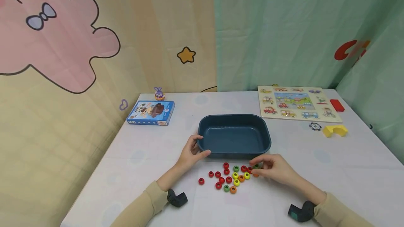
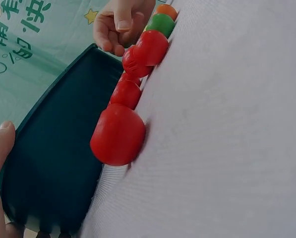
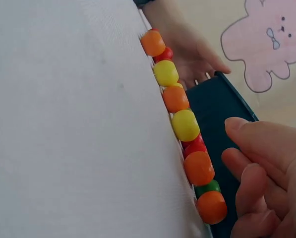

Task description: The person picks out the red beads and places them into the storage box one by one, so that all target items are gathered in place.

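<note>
A dark blue rectangular basin (image 1: 234, 136) stands on the table. My left hand (image 1: 192, 151) holds its left front corner, thumb at the front rim and fingers along the left side; the left wrist view shows thumb (image 2: 0, 146) and fingertips at opposite sides of it. In front of the basin lie several loose round beads with holes: red (image 1: 228, 179), yellow (image 1: 236, 182), orange (image 1: 233, 190) and green (image 1: 226, 188). My right hand (image 1: 274, 167) hovers at the right end of the beads, fingers loosely bent. Thumb and forefinger stand apart, with no bead between them in the right wrist view.
Back left are a blue box (image 1: 151, 112) and a small purple-eared figure (image 1: 159, 94). Back right lie a picture puzzle board (image 1: 296, 102), a red block (image 1: 337, 105), a yellow arch block (image 1: 335, 130) and a black-and-white chip (image 1: 315, 126). Printed curtains (image 1: 186, 73) hang behind the table.
</note>
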A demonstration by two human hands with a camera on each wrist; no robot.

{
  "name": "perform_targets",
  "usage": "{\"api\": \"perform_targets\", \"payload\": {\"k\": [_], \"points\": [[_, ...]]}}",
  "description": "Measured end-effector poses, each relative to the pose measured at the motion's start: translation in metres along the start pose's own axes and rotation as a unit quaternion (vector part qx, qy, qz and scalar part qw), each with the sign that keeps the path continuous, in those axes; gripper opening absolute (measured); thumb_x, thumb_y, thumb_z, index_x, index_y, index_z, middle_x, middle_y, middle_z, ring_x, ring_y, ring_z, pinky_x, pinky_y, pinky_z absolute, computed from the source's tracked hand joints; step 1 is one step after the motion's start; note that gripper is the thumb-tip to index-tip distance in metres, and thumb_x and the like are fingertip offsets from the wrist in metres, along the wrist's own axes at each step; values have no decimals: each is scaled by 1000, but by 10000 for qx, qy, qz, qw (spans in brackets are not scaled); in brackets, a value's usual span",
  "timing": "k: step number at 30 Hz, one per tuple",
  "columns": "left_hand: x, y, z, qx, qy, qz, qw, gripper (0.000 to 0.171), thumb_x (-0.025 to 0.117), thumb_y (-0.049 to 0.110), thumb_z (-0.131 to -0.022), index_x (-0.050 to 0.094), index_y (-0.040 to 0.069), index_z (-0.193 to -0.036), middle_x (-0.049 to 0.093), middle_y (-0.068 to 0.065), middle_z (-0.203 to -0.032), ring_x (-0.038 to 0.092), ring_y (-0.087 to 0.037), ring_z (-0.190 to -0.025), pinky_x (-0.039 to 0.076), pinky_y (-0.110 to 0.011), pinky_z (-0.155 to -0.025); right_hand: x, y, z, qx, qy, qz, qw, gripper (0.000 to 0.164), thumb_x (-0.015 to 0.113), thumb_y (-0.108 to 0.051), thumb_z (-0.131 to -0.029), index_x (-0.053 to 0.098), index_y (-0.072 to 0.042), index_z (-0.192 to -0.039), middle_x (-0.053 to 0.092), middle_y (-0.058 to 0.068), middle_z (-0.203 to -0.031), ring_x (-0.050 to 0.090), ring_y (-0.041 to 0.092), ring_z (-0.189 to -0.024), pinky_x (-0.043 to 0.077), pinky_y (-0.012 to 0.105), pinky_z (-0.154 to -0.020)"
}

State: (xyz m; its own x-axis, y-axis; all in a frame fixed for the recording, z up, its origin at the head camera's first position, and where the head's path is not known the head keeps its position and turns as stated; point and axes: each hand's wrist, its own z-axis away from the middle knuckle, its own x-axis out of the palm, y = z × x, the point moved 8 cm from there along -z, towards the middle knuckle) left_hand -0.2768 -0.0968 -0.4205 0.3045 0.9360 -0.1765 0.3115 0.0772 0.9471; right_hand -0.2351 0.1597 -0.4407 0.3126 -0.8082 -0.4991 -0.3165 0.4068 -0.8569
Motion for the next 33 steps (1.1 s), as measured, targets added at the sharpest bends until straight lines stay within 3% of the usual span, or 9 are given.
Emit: {"api": "perform_targets", "payload": {"k": [4, 7, 19, 33], "points": [[1, 1, 0, -95, -86, 418, 9990, 60, 63, 4, -82, 27, -7, -129, 14, -21, -144, 28, -39, -125, 28, -46, -99, 3, 9, -1, 163, 64, 357, 9992, 29, 73, -35, -71, 67, -18, -94, 46, -4, -51, 34, 4, -40, 29, 19, -35], [1, 2, 0, -105, -92, 464, 9988, 61, 63, 4, -82, 26, -7, -129, 14, -22, -144, 27, -39, -126, 28, -47, -99, 4, 12, -1, 158, 117, 537, 9984, 29, 73, -37, -71, 68, -21, -94, 41, -6, -49, 33, 4, -41, 28, 19, -35], [0, 0, 0, -191, -26, 500, 9986, 61, 64, 6, -82, 28, -5, -130, 13, -19, -145, 24, -38, -127, 29, -44, -99, 7, 7, -2, -227, 174, 942, 9951, 24, 72, -36, -72, 67, -26, -93, 43, -11, -51, 36, 3, -43, 29, 18, -37], [1, 1, 0, -158, -36, 438, 9989, 61, 64, 7, -82, 28, -6, -130, 13, -19, -145, 24, -38, -128, 28, -45, -99, 10, 5, -2, -171, 241, 1154, 9929, 20, 72, -33, -73, 67, -26, -91, 41, -11, -49, 36, 3, -42, 28, 17, -37]]}}
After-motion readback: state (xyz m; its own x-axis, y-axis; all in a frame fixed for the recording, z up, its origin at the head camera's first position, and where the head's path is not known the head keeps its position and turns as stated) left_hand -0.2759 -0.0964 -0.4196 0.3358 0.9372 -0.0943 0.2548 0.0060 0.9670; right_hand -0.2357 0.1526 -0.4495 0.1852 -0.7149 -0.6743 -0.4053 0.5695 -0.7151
